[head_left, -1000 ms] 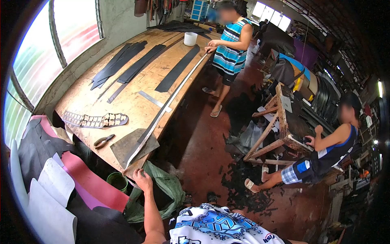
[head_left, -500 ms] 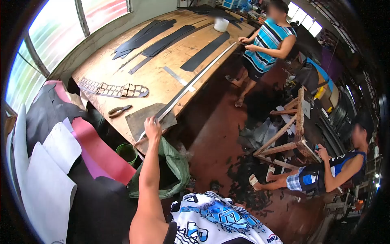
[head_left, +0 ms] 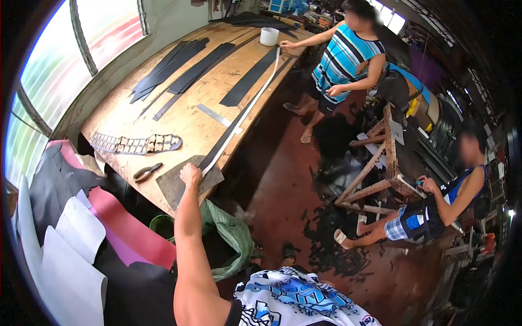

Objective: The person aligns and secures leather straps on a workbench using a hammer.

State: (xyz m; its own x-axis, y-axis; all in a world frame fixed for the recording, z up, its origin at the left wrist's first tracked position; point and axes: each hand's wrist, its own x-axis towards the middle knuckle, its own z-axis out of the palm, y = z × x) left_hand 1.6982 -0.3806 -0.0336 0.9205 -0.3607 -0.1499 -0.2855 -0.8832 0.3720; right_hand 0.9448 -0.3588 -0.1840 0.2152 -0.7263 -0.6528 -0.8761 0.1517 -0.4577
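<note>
My left hand is closed at the near end of a long white strip, resting over a dark flat sheet at the table corner. The white strip runs along the table's right edge, beside a narrow black strip. At its far end is the hand of a co-worker in a striped top. Pliers lie left of my hand, below a patterned perforated band. A metal square ruler lies further up. My right hand is out of view.
Black material pieces and a white tub are on the wooden table. Coloured sheets hang at left. A green sack stands below the table corner. Another person sits at right, near a wooden frame.
The co-worker's arm now stretches to the strip's far end, and their other hand has come away from it. The white strip now curves along the edge. The strip's tail no longer shows past my hand.
</note>
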